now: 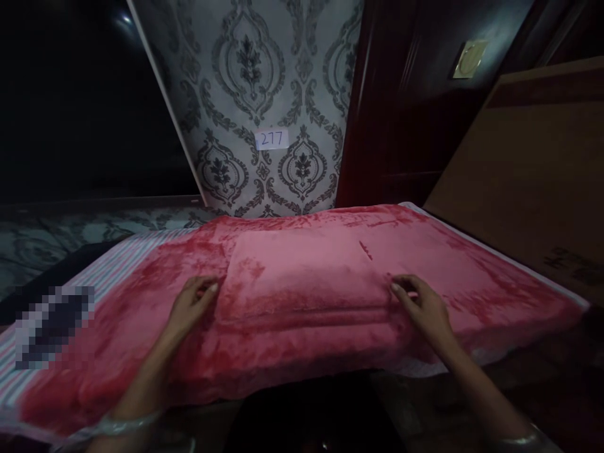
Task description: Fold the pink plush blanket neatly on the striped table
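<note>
Below the numbered label (pixel 272 139) lies the pink plush cloth (pixel 306 267), likely light and floppy (best taken by its side edges!), left hand (pixel 192 302) at the label's lower left, right hand (pixel 425 307) lower right, fingertips near thumbs, grip unclear.

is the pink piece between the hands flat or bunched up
Flat: the pink piece lies as a neat rectangle on the larger pink cover, edges fairly straight. Whether it's folded, I cannot tell.

One cover (pixel 325 355), laid over an undersheet (pixel 113 265); upon it, centre, one folded cloth (pixel 302 267), the left hand (pixel 195 299) at its left edge, right hand (pixel 423 305) at its right. Behind: wall (pixel 250 63), label (pixel 272 139) on it. Left: screen (pixel 80 94). Right: cardboard (pixel 533 170).
</note>
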Tool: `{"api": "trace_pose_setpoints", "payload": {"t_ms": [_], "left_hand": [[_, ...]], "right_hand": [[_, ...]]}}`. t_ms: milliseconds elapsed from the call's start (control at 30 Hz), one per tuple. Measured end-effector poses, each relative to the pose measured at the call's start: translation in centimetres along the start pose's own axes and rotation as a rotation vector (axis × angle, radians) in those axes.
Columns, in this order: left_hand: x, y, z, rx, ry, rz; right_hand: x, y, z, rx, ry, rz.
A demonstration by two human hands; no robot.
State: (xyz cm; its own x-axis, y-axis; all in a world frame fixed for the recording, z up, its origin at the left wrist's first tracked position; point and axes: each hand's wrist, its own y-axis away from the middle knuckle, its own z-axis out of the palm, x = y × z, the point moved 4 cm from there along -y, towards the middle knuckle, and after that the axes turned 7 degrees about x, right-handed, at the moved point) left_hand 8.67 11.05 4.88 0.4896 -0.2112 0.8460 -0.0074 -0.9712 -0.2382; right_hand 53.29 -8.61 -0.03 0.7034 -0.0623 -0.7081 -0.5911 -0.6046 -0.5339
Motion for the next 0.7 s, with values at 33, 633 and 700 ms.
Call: {"api": "trace_pose_setpoints", "payload": {"t_ms": [33,633,700], "left_hand": [[1.2,-0.6,1.1,0.01,-0.099,0.159],[1.0,-2.6,12.9,-0.287,-0.814,0.501],[1.3,-2.5,12.9,-0.29,-0.828,0.502]], "right_hand": [[-1.4,-0.9,0.6,0.015,0.031,-0.082],[-2.4,-2.7,11.8,-0.339,0.572,-0.322],[-2.8,-2.6,11.8,-0.346,0.584,-0.308]]}}
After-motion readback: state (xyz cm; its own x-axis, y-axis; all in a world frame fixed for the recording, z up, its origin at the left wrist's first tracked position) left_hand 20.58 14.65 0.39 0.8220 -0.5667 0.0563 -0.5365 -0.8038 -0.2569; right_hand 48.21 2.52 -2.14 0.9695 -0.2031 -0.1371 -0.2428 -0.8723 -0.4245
